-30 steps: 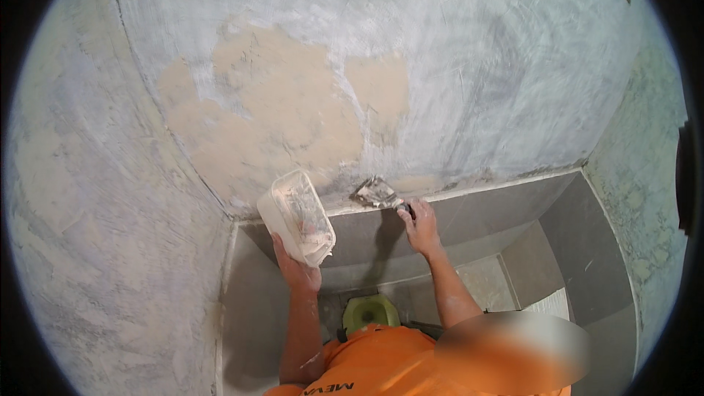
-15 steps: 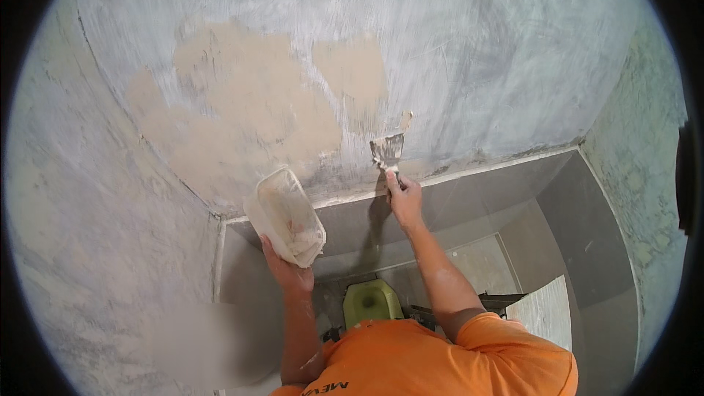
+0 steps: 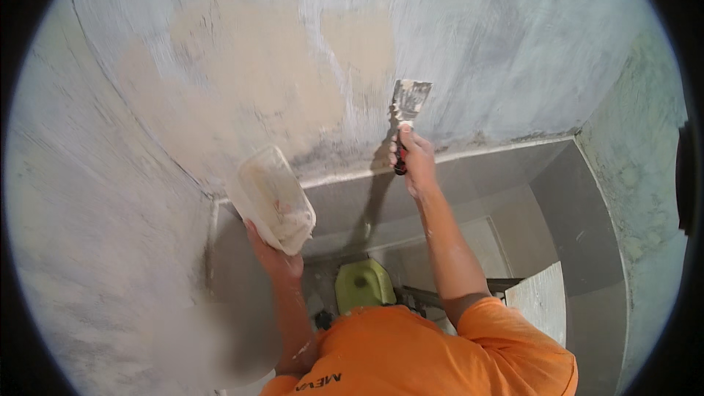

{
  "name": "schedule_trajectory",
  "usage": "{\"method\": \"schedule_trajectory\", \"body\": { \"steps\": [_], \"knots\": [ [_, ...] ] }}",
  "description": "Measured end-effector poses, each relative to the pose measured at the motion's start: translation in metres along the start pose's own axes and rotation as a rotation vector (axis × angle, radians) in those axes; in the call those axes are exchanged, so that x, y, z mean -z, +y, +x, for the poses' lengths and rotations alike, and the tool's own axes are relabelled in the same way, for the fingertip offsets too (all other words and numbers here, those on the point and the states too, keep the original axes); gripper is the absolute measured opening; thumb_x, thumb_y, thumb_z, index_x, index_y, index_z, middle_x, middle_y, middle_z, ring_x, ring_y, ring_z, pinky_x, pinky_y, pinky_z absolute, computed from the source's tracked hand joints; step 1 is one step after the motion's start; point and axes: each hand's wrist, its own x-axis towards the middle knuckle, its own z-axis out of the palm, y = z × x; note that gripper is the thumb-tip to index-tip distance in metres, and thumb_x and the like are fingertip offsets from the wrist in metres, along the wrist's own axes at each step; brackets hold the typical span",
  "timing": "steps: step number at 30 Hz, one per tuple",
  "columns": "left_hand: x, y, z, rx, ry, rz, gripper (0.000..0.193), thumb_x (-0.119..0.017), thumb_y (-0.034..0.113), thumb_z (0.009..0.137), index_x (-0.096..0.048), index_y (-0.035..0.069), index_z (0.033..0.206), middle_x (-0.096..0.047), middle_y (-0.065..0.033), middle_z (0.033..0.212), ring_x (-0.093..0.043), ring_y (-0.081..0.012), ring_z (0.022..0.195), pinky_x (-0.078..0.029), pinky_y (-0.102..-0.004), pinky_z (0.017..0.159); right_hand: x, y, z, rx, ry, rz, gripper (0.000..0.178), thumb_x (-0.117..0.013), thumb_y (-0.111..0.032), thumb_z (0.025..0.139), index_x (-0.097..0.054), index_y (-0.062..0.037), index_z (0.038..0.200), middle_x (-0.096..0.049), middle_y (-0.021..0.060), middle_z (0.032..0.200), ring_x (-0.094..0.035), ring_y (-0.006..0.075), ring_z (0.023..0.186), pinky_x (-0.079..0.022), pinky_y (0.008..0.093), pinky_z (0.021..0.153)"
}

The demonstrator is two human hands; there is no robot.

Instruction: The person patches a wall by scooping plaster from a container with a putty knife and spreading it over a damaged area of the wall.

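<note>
My right hand (image 3: 416, 161) grips a putty knife (image 3: 411, 99) by its dark and red handle. The wide blade points up along the wall, with pale filler smeared on it. In my left hand (image 3: 279, 255) is a whitish rectangular plastic tub (image 3: 270, 198), tilted, its open side showing filler stuck to the inside and the lower rim. Patches of beige filler (image 3: 253, 66) cover the left part of the grey wall (image 3: 484, 44) above the tub. A narrower beige patch (image 3: 359, 48) lies just left of the blade.
Grey tiles (image 3: 477, 150) run below the plastered wall, with a pale ledge along their top. Side walls stand at left (image 3: 88, 213) and right (image 3: 638, 161). Under me is a yellow-green toilet (image 3: 364, 284); a light board (image 3: 539, 297) stands near my right elbow.
My right hand has moved up and slightly right with the putty knife, its blade now higher on the wall. The whole view has shifted a little, and the tub appears slightly farther up and left.
</note>
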Motion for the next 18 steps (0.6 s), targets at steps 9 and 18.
{"method": "schedule_trajectory", "body": {
  "steps": [9, 18],
  "knots": [
    [0.033, -0.004, 0.008, 0.116, -0.106, -0.150, 0.069, -0.037, 0.057, 0.107, -0.039, 0.005, 0.152, -0.055, -0.0151, 0.143, -0.056, -0.0318, 0.130, -0.049, -0.0509, 0.107, 0.039, 0.080, -0.112, -0.300, -0.128, -0.339, 0.034, -0.057, -0.037, 0.106, -0.062, -0.0046, 0.095, -0.059, 0.0013, 0.071, -0.054, 0.0100, 0.057, -0.043, 0.0258, 0.052],
    [0.073, -0.033, 0.013, 0.171, -0.063, -0.108, 0.069, -0.035, 0.057, 0.107, -0.036, 0.006, 0.153, -0.053, -0.0178, 0.144, -0.057, -0.0330, 0.129, -0.050, -0.0510, 0.107, 0.003, 0.021, -0.165, -0.015, -0.523, -0.916, 0.034, -0.069, -0.015, 0.096, -0.067, 0.0061, 0.122, -0.072, 0.0175, 0.084, -0.068, 0.0202, 0.069, -0.054, 0.0351, 0.067]
  ]
}}
